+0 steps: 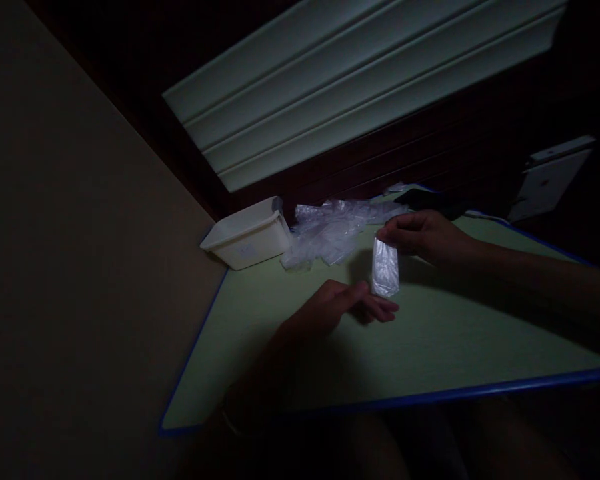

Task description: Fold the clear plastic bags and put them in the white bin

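Observation:
A small folded clear plastic bag point(385, 269) hangs upright above the table, pinched at its top edge between the thumb and fingers of my right hand point(425, 237). Just below and to the left is my left hand point(343, 303), fingers stretched out and thumb apart from them. Its thumb and fingers are close to the bag's lower end; whether they touch it I cannot tell. Behind the bag, a loose heap of clear plastic bags point(330, 230) lies spread on the table.
The light green table point(430, 340) has a blue edge. At its back left, against the wall, stands a white plastic bin point(253, 243). A dark item point(430, 202) lies at the back right. A white panel point(550, 180) is farther right, and a pale slatted panel point(355, 87) is behind.

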Available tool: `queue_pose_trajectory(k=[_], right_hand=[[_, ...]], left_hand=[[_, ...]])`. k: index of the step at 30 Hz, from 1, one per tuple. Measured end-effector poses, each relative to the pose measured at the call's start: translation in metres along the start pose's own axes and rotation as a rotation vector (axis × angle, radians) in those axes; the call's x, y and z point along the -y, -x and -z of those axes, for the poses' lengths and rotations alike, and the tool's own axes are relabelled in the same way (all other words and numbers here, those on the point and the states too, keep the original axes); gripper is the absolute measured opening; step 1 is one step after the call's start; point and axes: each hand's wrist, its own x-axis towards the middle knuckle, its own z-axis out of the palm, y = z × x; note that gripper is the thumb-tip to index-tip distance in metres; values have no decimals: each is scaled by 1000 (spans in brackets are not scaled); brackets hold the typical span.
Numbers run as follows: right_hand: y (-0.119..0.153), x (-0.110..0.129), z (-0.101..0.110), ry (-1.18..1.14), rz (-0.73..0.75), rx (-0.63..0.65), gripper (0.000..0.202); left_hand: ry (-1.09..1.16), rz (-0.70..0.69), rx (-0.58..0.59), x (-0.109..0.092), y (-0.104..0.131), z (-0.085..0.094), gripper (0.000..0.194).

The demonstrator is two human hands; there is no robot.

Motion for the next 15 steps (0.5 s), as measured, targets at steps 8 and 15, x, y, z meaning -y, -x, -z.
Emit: queue_pose_trajectory(k=[8,15], right_hand=[[13,9,-19,41,8,100,35],[18,9,-23,79,36,182,34]], left_hand=[[-3,13,-520,4,-13,4,36],[8,78,-526,3,-15,-7,34]])
